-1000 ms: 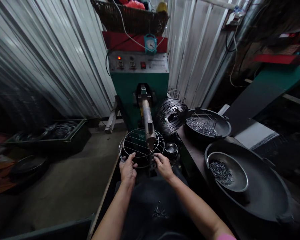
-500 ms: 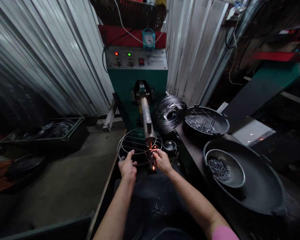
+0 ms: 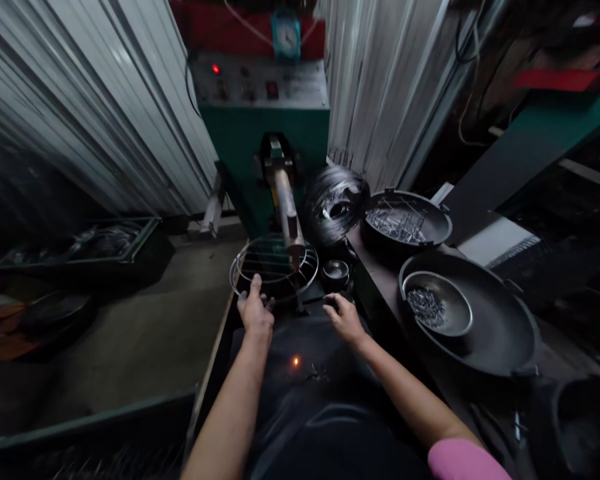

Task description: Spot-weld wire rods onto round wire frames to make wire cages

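Note:
My left hand [image 3: 257, 312] is closed on the near left rim of a round wire rack [image 3: 237, 288], thumb on top. The rack, a ring with parallel thin bars, lies under the metal arm [image 3: 287, 217] of a green welding machine [image 3: 265, 123]. The arm's tip [image 3: 295, 259] points down inside the ring. My right hand [image 3: 346, 320] is away from the rack, to its lower right, with fingers curved and slightly apart and nothing visible in them. A glowing spark [image 3: 295, 361] shows above the dark cloth on my lap, near a few short wire pieces [image 3: 319, 372].
A small metal bowl [image 3: 336, 270] and a wire coil [image 3: 337, 207] stand right of the arm. Further right are a pan of wire parts [image 3: 405, 227] and a large pan [image 3: 500, 327] holding a bowl of short pins [image 3: 460, 313]. A green bin [image 3: 143, 240] stands left.
My right hand has drawn back from the arm's tip toward me and to the right. The glow at the tip and the green lamp have gone out. My left hand stays at the rim.

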Motion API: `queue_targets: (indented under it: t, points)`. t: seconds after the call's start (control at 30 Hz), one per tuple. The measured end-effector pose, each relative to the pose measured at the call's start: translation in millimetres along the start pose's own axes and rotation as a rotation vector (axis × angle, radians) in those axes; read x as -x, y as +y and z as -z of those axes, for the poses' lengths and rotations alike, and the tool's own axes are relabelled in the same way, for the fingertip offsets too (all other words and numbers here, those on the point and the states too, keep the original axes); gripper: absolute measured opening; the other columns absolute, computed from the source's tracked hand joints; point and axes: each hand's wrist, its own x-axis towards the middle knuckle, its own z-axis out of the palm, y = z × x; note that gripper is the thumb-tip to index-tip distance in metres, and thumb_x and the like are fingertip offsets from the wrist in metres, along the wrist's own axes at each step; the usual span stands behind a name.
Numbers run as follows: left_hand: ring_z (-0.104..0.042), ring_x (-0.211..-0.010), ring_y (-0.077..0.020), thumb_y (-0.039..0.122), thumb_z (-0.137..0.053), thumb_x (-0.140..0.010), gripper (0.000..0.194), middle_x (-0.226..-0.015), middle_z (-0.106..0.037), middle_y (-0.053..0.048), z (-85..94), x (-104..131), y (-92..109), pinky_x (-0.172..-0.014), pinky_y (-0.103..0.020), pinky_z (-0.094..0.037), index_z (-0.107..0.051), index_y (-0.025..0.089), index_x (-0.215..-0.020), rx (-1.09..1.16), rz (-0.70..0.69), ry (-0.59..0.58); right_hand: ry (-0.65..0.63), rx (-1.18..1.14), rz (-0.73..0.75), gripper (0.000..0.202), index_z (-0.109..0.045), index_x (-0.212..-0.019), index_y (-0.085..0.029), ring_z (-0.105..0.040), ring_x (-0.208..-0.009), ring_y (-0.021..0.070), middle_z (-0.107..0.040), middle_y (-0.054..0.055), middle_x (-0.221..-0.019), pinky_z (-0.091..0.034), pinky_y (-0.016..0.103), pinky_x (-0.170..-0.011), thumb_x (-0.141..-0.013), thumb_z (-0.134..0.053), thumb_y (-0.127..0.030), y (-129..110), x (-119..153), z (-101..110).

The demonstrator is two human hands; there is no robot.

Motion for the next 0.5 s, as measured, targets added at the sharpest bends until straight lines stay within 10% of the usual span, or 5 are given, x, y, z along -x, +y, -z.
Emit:
queue_targets:
  t: [0.23, 0.33, 0.5]
  points:
    - [-0.048, -0.057, -0.0104, 0.051, -0.059, -0.071, 0.039, -0.072, -0.049, 0.001, 98.3, -9.5, -33.6, -0.055, -0.026, -0.044, -0.049, 0.018, -0.091, -0.026, 0.084, -0.192, -0.603, 0.348, -0.041, 0.026, -0.061, -0.102, -0.014, -0.060, -0.094, 0.0201, -0.065, 0.010, -0.101, -0.045, 0.031, -0.082, -0.076, -0.060, -0.015, 35.4, 62.6, 19.0]
    - [-0.043, -0.047, -0.0076, 0.046, -0.067, -0.064, 0.042, -0.063, -0.047, 0.004, 138.7, -2.9, -64.8, -0.045, -0.020, -0.037, -0.050, 0.019, -0.091, -0.166, -0.096, -0.190, -0.829, 0.545, 0.080, 0.030, -0.061, -0.105, -0.014, -0.058, -0.093, 0.0226, -0.064, 0.012, -0.102, -0.044, 0.031, -0.080, -0.076, -0.063, -0.021, 25.2, 67.3, -0.8]
    - [-0.043, -0.047, -0.0073, 0.040, -0.066, -0.068, 0.036, -0.061, -0.048, 0.004, 160.0, 2.1, -88.0, -0.044, -0.019, -0.037, -0.053, 0.018, -0.094, -0.336, -0.338, -0.249, -0.890, 0.871, 0.305, 0.022, -0.063, -0.094, -0.009, -0.054, -0.091, 0.0265, -0.062, 0.016, -0.095, -0.041, 0.036, -0.079, -0.077, -0.061, -0.023, 16.0, 79.5, -39.5]
